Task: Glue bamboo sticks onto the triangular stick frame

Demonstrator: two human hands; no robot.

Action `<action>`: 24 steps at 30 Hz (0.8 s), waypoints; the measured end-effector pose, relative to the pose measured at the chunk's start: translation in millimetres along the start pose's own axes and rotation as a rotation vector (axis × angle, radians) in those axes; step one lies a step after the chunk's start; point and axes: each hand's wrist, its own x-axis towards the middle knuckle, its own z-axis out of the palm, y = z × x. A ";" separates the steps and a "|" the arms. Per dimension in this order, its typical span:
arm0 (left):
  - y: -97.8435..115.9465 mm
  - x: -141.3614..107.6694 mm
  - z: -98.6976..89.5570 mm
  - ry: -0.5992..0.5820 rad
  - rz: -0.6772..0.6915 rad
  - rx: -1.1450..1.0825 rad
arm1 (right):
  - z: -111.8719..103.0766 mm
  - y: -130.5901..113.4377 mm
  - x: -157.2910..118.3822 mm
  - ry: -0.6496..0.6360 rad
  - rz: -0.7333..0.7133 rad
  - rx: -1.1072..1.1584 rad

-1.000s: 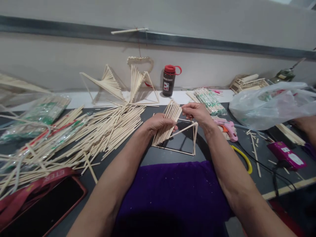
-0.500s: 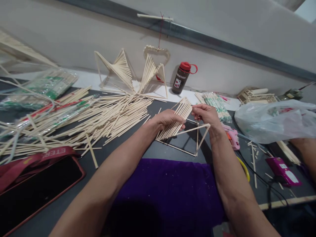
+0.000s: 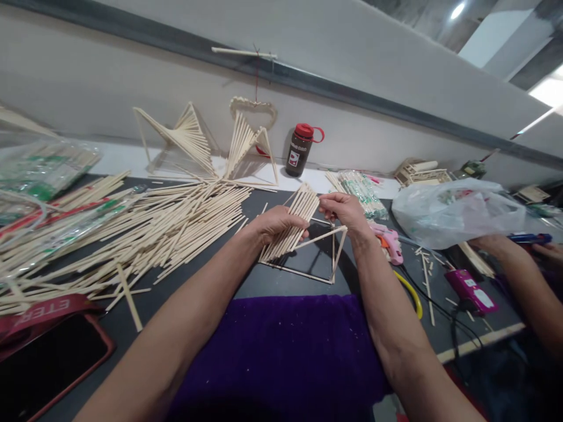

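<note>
A model made of thin wooden sticks (image 3: pixel 294 225) stands on the dark table in front of me, with a slanted row of sticks laid side by side across an open square-edged frame. My left hand (image 3: pixel 281 224) is closed around this row, thumb on top and fingers underneath. At the row's upper right edge, the fingertips of my right hand (image 3: pixel 347 212) are pinched together, touching the stick ends. Whatever lies between those fingertips is hidden. The frame's open corner (image 3: pixel 344 230) sticks out just below my right hand.
Loose sticks (image 3: pixel 189 228) lie heaped on the left, with a phone (image 3: pixel 53 363) nearer me. Behind stand twisted stick models (image 3: pixel 185 138) and a red-capped bottle (image 3: pixel 298 152). Rightward are a pink glue gun (image 3: pixel 389 241), a plastic bag (image 3: pixel 457 214) and another person's arm (image 3: pixel 519 269).
My view has swung to the right and tilted up a little, so things sit further left. More of the other person's arm shows now. Both my hands keep their places on the model.
</note>
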 end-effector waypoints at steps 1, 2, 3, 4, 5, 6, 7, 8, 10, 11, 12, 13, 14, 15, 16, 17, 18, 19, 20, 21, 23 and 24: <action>-0.4 0.1 -0.5 0.002 -0.004 0.001 | 0.3 -0.3 -0.2 -0.002 0.001 0.007; -0.7 0.1 -0.9 0.006 -0.008 0.002 | 0.5 -0.6 -0.4 -0.004 0.000 0.013; -0.8 0.0 -1.1 0.013 -0.013 0.004 | 0.7 -0.8 -0.6 -0.006 0.000 0.016; -0.7 -0.1 -1.3 0.020 -0.018 0.006 | 0.8 -1.0 -0.5 -0.010 0.001 0.019; -0.5 -0.2 -1.4 0.026 -0.021 0.006 | 0.8 -0.9 -0.3 -0.015 0.000 0.020; 0.0 -0.3 -1.4 0.030 -0.022 0.007 | 0.6 -0.8 0.1 -0.021 -0.001 0.020; 0.6 -0.6 -1.3 0.033 -0.023 0.010 | 0.3 -0.5 0.8 -0.028 -0.002 0.019; 1.4 -1.1 -1.0 0.037 -0.023 0.016 | -0.3 -0.1 1.6 -0.033 -0.004 0.016; 3.6 -2.8 0.4 0.044 -0.026 0.030 | -1.6 0.7 3.2 -0.034 -0.008 0.002; 4.9 -4.1 1.4 0.047 -0.027 0.037 | -2.2 1.1 3.8 -0.030 -0.008 -0.007; 6.3 -5.7 2.7 0.049 -0.027 0.046 | -2.7 1.2 4.0 -0.027 -0.008 -0.014; 7.7 -7.4 4.1 0.053 -0.028 0.056 | -3.1 1.1 4.0 -0.026 -0.010 -0.022; 9.2 -9.0 5.5 0.058 -0.027 0.070 | -3.4 0.6 3.7 -0.027 -0.014 -0.033; 10.8 -10.3 6.8 0.069 -0.031 0.092 | -3.6 -0.4 3.3 -0.034 -0.017 -0.043; 12.4 -11.2 7.8 0.091 -0.042 0.119 | -3.8 -2.1 2.9 -0.041 -0.020 -0.053; 13.9 -11.5 8.5 0.114 -0.059 0.147 | -4.3 -4.5 2.6 -0.045 -0.021 -0.061; 15.2 -11.3 8.9 0.131 -0.071 0.171 | -5.4 -7.7 2.5 -0.044 -0.017 -0.054; 16.3 -10.6 9.0 0.139 -0.075 0.186 | -7.2 -12.0 2.5 -0.028 -0.013 -0.043; 17.1 -9.6 9.1 0.146 -0.075 0.191 | -10.1 -17.1 2.2 -0.012 -0.016 -0.034; 17.6 -8.7 9.0 0.148 -0.075 0.193 | -14.5 -23.0 1.4 0.003 -0.020 -0.030; 17.7 -7.6 9.1 0.145 -0.078 0.195 | -29.0 -35.9 -2.2 0.034 -0.045 -0.054; 17.5 -7.5 9.2 0.143 -0.078 0.197 | -39.5 -41.9 -5.4 0.051 -0.063 -0.079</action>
